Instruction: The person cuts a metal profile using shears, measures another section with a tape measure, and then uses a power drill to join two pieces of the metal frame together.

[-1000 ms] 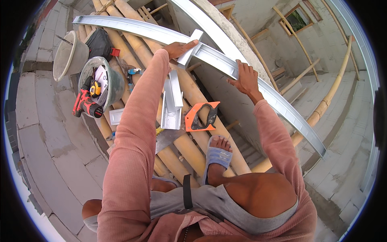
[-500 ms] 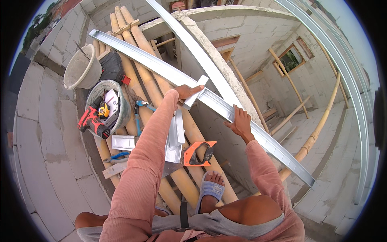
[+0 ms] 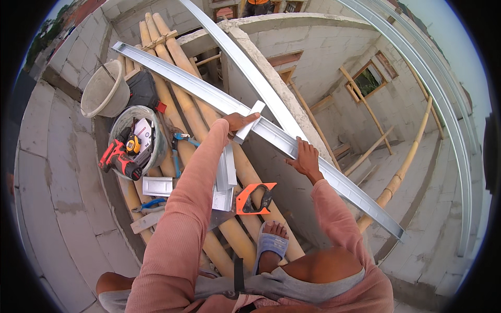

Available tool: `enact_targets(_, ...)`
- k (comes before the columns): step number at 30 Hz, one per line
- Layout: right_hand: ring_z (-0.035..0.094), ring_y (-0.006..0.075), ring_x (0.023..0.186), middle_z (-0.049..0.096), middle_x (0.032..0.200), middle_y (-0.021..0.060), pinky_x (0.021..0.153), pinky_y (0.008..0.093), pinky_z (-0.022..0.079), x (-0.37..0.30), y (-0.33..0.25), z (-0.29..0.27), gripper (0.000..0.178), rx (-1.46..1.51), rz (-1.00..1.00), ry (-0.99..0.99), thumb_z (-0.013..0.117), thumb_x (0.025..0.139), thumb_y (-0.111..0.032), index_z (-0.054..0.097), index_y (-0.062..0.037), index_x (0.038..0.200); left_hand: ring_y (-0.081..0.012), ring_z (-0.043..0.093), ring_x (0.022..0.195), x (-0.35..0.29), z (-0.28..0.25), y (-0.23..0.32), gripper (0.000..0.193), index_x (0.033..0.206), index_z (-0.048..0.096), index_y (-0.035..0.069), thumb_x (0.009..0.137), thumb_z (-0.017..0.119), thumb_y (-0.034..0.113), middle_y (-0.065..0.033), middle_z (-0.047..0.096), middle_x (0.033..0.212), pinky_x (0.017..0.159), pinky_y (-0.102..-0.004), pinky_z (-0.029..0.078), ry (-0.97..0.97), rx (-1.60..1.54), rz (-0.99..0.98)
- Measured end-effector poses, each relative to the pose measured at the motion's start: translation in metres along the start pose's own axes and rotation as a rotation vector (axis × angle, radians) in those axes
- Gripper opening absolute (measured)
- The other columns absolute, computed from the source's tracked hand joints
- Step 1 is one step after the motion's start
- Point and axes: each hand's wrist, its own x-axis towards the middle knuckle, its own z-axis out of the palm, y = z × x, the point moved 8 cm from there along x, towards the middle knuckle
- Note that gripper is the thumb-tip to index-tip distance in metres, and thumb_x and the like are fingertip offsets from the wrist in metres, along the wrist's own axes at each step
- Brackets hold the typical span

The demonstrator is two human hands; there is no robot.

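Two hands (image 3: 241, 121), by my count from afar; at least three long metal channels (image 3: 182, 82); at least four short metal pieces (image 3: 157, 186); two buckets (image 3: 104, 96); one red drill (image 3: 120, 157); one yellow tape measure (image 3: 133, 144); one orange-handled saw (image 3: 242, 199); two blue-handled tools (image 3: 180, 136).

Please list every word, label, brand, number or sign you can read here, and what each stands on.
No text can be read with certainty.
White paper in the bucket: dark print, too small to read as words.
Tape measure: any marking is too small to read.
Sandal: pale marks on its strap, too blurred to read.
Long metal strip by the left hand and right hand: no print visible.
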Motion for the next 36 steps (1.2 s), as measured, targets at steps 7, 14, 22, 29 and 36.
enact_targets(7,0.051,0.0323,0.132,0.055,0.141,0.0139,0.112,0.0527,0.035,0.000,0.002,-0.008,0.109,-0.016,-0.008,0.027,0.088,0.071,-0.056,0.039,-0.0062,0.155,-0.0420,0.062,0.125,0.002,0.001,0.014,0.131,0.139,0.059,-0.010,0.067,0.052,0.099,-0.0293,0.061,0.139,0.104,-0.0526,0.048,-0.084,0.178,0.069)
enact_targets(14,0.051,0.0340,0.132,0.055,0.141,0.0142,0.112,0.0531,0.036,-0.003,-0.002,-0.007,0.106,-0.004,0.001,-0.009,0.085,0.074,-0.057,0.038,-0.0073,0.156,-0.0407,0.057,0.131,0.025,0.001,-0.007,0.128,0.143,0.058,-0.006,0.068,0.053,0.099,-0.0285,0.060,0.139,0.107,-0.0551,0.045,-0.075,0.159,-0.017)
enact_targets(22,0.055,0.0323,0.123,0.058,0.135,0.0136,0.104,0.0492,0.040,-0.008,0.008,-0.005,0.111,-0.061,-0.048,0.075,0.086,0.071,-0.060,0.039,-0.0054,0.155,-0.0393,0.060,0.128,-0.009,0.017,0.012,0.130,0.149,0.049,-0.007,0.070,0.056,0.096,-0.0300,0.057,0.141,0.106,-0.0516,0.051,-0.102,0.126,0.051)
enact_targets(29,0.055,0.0327,0.123,0.058,0.136,0.0138,0.104,0.0486,0.041,-0.007,0.005,-0.007,0.108,-0.063,-0.065,0.077,0.086,0.072,-0.058,0.040,-0.0054,0.155,-0.0426,0.051,0.138,-0.007,0.016,0.011,0.132,0.148,0.048,-0.010,0.070,0.057,0.095,-0.0319,0.056,0.143,0.113,-0.0536,0.040,-0.110,0.168,0.053)
enact_targets(36,0.054,0.0319,0.129,0.057,0.138,0.0131,0.110,0.0520,0.038,-0.001,0.003,-0.004,0.109,-0.026,-0.007,0.009,0.086,0.073,-0.058,0.038,-0.0078,0.156,-0.0416,0.045,0.144,-0.002,0.017,-0.003,0.131,0.154,0.045,-0.001,0.068,0.056,0.097,-0.0314,0.050,0.149,0.116,-0.0616,0.034,-0.097,0.049,0.028)
